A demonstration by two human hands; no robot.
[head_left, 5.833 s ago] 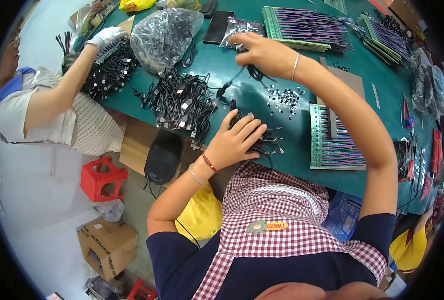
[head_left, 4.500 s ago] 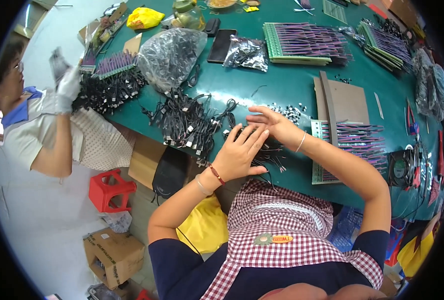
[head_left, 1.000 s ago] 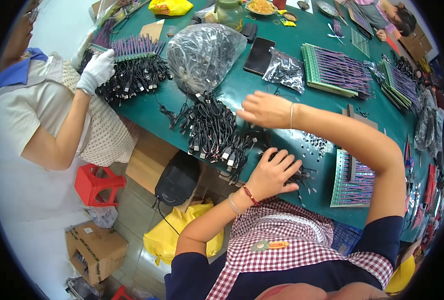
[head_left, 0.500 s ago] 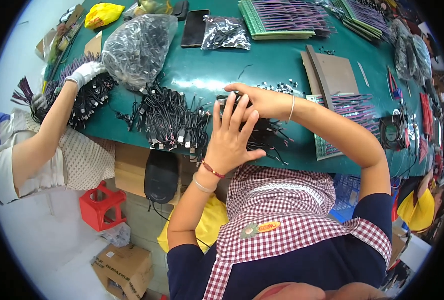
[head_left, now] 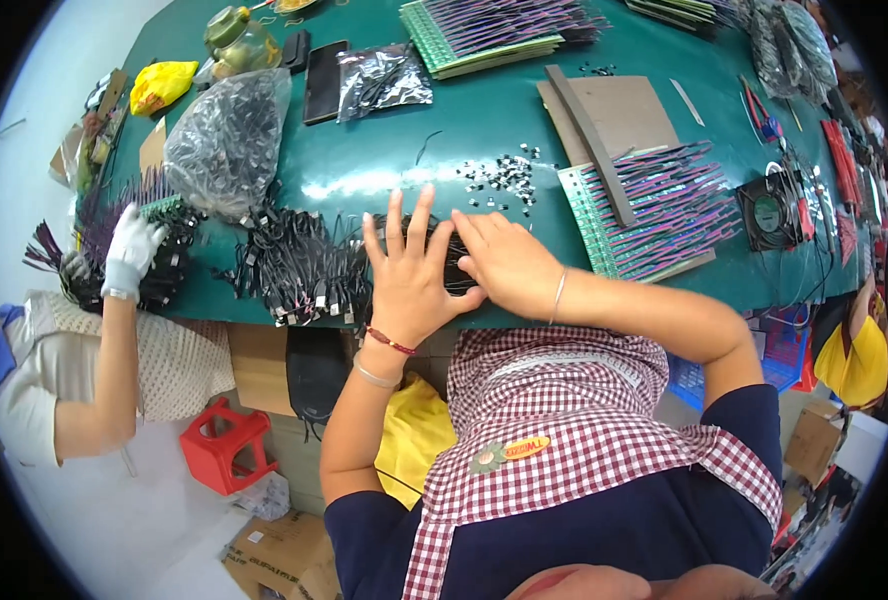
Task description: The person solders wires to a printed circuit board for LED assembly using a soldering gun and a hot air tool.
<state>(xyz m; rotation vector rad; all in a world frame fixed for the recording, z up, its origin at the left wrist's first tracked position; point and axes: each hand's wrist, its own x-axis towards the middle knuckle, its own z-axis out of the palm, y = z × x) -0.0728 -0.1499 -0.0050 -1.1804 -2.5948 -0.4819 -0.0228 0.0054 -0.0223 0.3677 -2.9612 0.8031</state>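
Observation:
My left hand point(head_left: 412, 272) lies palm down with its fingers spread over dark cables point(head_left: 454, 268) near the table's front edge. Beside it, my right hand point(head_left: 509, 262) has its fingers stretched toward the same cables, their tips close to my left fingers. Neither hand is seen gripping anything; what lies under the palms is hidden. A thick pile of black cables with light connectors point(head_left: 309, 265) spreads just left of my left hand. Beyond my right hand, small black and white pieces point(head_left: 509, 180) are scattered on the green table point(head_left: 364, 160).
To the right, purple and black wires lie on a green board point(head_left: 594, 220), with a grey bar point(head_left: 589, 145) and brown cardboard point(head_left: 629, 115). A small fan point(head_left: 772, 215) stands farther right. A large clear bag point(head_left: 226, 140) and a phone point(head_left: 324, 82) lie far left. A co-worker's gloved hand point(head_left: 134, 250) handles wires.
The whole view has shifted, so table things sit farther left. My right hand has drawn back from across my left fingers to beside the cables, uncovering the small pieces. My left hand stays spread.

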